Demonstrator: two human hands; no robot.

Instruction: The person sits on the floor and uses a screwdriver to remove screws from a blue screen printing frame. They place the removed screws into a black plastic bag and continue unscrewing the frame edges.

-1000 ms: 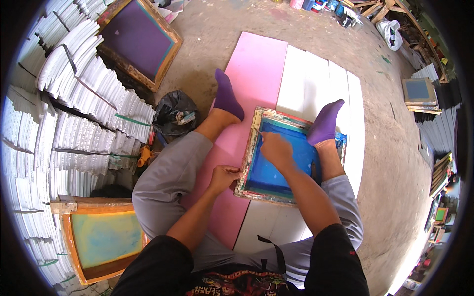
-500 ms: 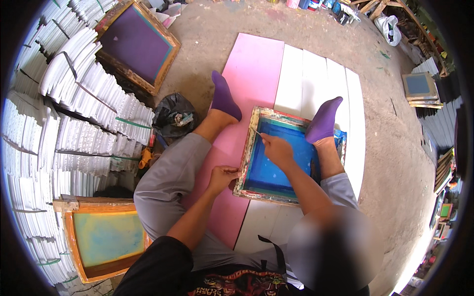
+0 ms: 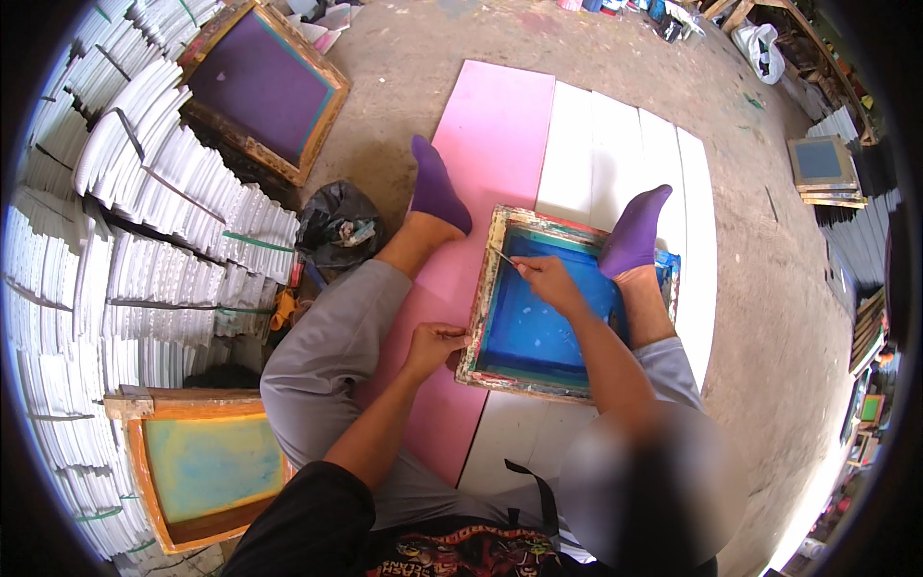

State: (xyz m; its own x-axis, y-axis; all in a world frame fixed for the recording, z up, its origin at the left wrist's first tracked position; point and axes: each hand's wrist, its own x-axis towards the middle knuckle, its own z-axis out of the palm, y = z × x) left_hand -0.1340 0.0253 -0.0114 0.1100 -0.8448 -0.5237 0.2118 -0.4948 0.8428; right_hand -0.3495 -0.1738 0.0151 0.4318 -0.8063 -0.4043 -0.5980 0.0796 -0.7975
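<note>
A screen-printing frame [image 3: 481,306] with a paint-stained wooden rim and blue mesh [image 3: 529,337] lies on the boards between my legs. My left hand [image 3: 435,348] is closed on the frame's left rim, thumb and fingers pinching its edge. Over the mesh, my right hand [image 3: 546,283] pinches a thin stick-like tool [image 3: 502,255]. The tool's tip points at the inner side of the rim near the upper left corner; its exact kind is too small to make out. My right foot in a purple sock [image 3: 636,236] rests at the frame's right side.
Pink [image 3: 490,125] and white boards [image 3: 615,144] lie under the frame. Bundled white stacks [image 3: 154,279] line the left. A purple-mesh frame [image 3: 336,96] leans there, and a yellow-mesh frame [image 3: 139,471] sits nearer me. A black plastic bag [image 3: 327,221] stands by my left leg.
My right hand has shifted slightly up and to the right with the tool, its tip still by the upper left rim. My left hand stays on the frame's edge.
</note>
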